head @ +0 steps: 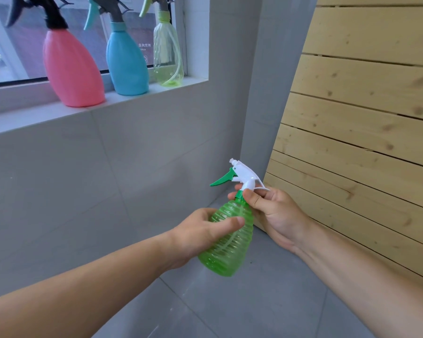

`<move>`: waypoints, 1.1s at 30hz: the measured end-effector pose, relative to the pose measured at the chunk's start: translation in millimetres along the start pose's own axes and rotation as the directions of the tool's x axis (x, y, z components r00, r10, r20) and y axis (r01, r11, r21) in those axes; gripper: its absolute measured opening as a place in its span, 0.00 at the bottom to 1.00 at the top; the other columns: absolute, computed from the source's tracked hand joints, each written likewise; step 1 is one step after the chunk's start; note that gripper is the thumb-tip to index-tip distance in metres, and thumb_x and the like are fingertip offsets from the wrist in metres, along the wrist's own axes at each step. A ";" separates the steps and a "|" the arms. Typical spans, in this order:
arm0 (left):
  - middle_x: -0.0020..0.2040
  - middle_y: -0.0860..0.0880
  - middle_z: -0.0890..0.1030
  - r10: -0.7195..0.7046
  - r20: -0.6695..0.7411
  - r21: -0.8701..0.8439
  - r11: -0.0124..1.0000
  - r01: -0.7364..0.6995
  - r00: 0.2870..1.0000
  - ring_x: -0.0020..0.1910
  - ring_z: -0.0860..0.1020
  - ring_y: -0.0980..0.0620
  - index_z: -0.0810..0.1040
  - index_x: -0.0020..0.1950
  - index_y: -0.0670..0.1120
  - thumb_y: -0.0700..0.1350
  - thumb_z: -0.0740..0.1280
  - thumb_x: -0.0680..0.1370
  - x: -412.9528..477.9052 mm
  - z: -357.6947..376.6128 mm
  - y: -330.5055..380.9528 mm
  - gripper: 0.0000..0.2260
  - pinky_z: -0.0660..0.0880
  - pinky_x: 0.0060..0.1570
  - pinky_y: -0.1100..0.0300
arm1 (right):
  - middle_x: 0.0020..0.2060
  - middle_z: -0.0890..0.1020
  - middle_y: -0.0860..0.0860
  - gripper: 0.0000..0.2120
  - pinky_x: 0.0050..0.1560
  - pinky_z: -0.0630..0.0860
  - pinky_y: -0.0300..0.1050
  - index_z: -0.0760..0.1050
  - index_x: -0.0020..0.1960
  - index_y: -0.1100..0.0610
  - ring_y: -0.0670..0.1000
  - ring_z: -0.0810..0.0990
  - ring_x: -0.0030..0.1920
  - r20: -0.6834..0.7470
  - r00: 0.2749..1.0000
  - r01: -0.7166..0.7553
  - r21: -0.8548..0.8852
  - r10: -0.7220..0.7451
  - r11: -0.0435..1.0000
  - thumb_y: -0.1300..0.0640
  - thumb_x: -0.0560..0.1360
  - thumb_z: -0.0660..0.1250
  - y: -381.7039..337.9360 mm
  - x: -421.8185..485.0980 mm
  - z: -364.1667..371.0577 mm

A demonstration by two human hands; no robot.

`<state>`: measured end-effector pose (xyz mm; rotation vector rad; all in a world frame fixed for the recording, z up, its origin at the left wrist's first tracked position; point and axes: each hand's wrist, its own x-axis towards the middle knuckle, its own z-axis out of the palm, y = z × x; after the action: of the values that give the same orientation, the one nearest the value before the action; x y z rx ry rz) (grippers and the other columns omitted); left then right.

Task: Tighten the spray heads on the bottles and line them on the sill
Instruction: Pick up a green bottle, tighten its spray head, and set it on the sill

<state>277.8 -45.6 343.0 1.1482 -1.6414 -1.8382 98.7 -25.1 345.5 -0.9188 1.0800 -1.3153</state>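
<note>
A ribbed green spray bottle [226,247] is held in the air, low in the middle of the view. My left hand [200,234] wraps around its body. My right hand [276,215] pinches the green collar under its white spray head [244,173], which has a green trigger pointing left. On the white window sill [22,118] stand three bottles in a row: a pink bottle [71,69] with a black head, a blue bottle [126,62] with a teal and grey head, and a clear pale-green bottle [167,54].
A grey tiled wall [95,179] runs below the sill and a grey tiled floor [254,301] lies beneath my arms. A slatted wooden panel [364,118] leans along the right side. A strip of sill stays bare right of the pale-green bottle.
</note>
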 end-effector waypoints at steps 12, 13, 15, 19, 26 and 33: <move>0.46 0.51 0.85 0.165 -0.169 0.106 0.983 -0.148 0.972 0.41 0.84 0.57 0.78 0.61 0.46 0.58 0.73 0.76 -9.9 -17.6 26.2 0.21 0.80 0.40 0.62 | 0.56 0.85 0.60 0.18 0.57 0.77 0.50 0.78 0.59 0.63 0.53 0.84 0.52 0.003 0.996 0.094 -0.027 -0.094 0.995 0.53 0.75 0.66 -21.3 0.6 20.1; 0.48 0.51 0.85 0.182 -0.212 0.078 0.983 -0.169 0.960 0.41 0.84 0.58 0.78 0.61 0.47 0.58 0.72 0.77 -13.6 -22.2 32.2 0.19 0.80 0.40 0.64 | 0.55 0.85 0.57 0.17 0.56 0.77 0.49 0.77 0.62 0.61 0.52 0.84 0.52 0.007 0.994 0.112 -0.083 -0.112 0.990 0.53 0.77 0.65 -23.0 -0.9 26.1; 0.50 0.50 0.85 0.204 -0.281 -0.013 0.976 -0.216 0.938 0.43 0.84 0.58 0.77 0.62 0.46 0.57 0.69 0.79 -22.7 -34.0 42.9 0.18 0.80 0.41 0.65 | 0.55 0.86 0.52 0.15 0.58 0.78 0.48 0.76 0.65 0.56 0.51 0.84 0.56 0.063 0.986 0.163 -0.203 -0.154 0.965 0.56 0.79 0.63 -25.7 -6.1 42.3; 0.53 0.45 0.83 0.231 -0.374 -0.117 0.949 -0.293 0.898 0.52 0.81 0.48 0.76 0.61 0.47 0.56 0.66 0.72 -47.6 -65.6 56.9 0.21 0.76 0.57 0.50 | 0.59 0.84 0.50 0.19 0.61 0.77 0.44 0.72 0.69 0.52 0.47 0.83 0.59 0.218 0.948 0.290 -0.304 -0.230 0.907 0.60 0.79 0.64 -38.2 -8.8 87.8; 0.57 0.49 0.84 0.377 -0.555 0.056 0.906 -0.418 0.742 0.55 0.83 0.50 0.76 0.67 0.46 0.47 0.65 0.83 -116.2 -150.0 86.3 0.13 0.76 0.63 0.51 | 0.56 0.83 0.52 0.28 0.62 0.78 0.53 0.68 0.71 0.39 0.49 0.84 0.54 0.340 0.894 0.428 -0.446 -0.293 0.786 0.43 0.72 0.69 -72.4 28.5 200.2; 0.53 0.52 0.84 0.455 -0.661 0.276 0.887 -0.371 0.597 0.48 0.83 0.57 0.78 0.61 0.52 0.49 0.66 0.83 -161.8 -229.9 126.8 0.07 0.76 0.51 0.60 | 0.52 0.81 0.49 0.26 0.57 0.79 0.46 0.63 0.75 0.43 0.47 0.82 0.52 0.416 0.836 0.532 -0.450 -0.359 0.717 0.51 0.79 0.64 -102.7 67.3 307.0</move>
<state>526.0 -88.7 520.9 1.1802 -1.3703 -0.8297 361.7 -120.7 521.6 -1.8652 1.0398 -1.1954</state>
